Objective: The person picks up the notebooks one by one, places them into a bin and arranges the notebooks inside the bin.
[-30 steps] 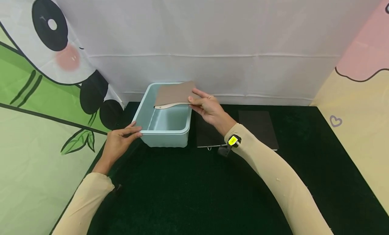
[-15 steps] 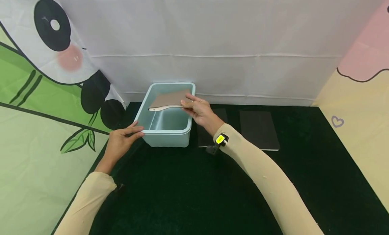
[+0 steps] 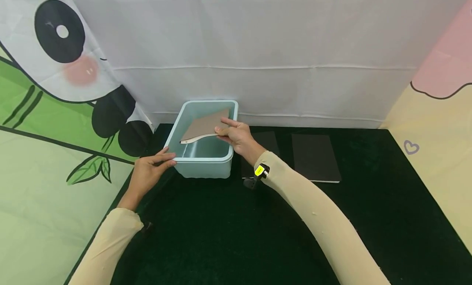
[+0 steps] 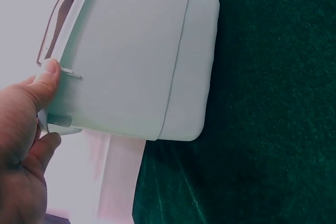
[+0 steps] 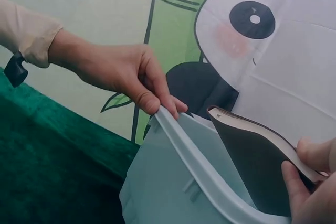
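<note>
A light blue plastic bin [image 3: 202,169] stands on the dark green cloth near the back. My left hand [image 3: 145,176] pinches its rim at the front left corner, thumb and fingers on either side in the left wrist view. With my right hand [image 3: 240,139] I pinch a taupe-covered notebook [image 3: 204,127] by its right side, thumb on top. The notebook tilts inside the bin's opening, its pale page edge bowed. In the right wrist view, the dark-looking underside of the notebook [image 5: 252,158] slopes down past the rim.
Two black notebooks lie flat right of the bin: the nearer one [image 3: 267,141] is partly behind my right wrist, the other black notebook [image 3: 316,158] farther right. A white fabric backdrop [image 3: 273,88] rises behind the table [image 3: 228,227], and printed cloths hang at both sides.
My right hand has moved left and lower with the taupe notebook, which now sits deeper in the bin's opening and more steeply tilted. My left hand stays on the rim.
</note>
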{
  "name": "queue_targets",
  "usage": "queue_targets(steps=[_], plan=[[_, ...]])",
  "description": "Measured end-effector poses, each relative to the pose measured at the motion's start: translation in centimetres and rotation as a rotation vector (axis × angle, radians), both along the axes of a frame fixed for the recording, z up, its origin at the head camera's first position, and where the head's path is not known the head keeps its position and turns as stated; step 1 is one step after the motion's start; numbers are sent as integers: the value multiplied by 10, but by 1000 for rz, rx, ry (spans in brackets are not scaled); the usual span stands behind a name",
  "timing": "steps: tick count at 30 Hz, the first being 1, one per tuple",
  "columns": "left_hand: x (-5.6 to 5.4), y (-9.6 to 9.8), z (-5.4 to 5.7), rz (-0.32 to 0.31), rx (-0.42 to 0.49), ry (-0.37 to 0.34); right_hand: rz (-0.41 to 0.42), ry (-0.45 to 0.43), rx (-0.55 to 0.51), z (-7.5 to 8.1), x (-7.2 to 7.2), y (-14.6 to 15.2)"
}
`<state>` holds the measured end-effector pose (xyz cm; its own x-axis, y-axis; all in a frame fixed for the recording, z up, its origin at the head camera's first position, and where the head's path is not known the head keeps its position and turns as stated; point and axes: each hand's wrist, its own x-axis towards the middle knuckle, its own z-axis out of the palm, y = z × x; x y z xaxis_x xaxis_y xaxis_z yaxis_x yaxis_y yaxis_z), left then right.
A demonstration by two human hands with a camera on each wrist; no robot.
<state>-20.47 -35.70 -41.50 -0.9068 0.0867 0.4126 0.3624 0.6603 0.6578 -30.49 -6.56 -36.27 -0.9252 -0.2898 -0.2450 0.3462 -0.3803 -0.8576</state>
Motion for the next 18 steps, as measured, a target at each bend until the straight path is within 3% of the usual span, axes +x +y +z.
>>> queue_targets(steps=[18], plan=[[3,4,1,9,18,-30,51,21,193,9,-4,-11]])
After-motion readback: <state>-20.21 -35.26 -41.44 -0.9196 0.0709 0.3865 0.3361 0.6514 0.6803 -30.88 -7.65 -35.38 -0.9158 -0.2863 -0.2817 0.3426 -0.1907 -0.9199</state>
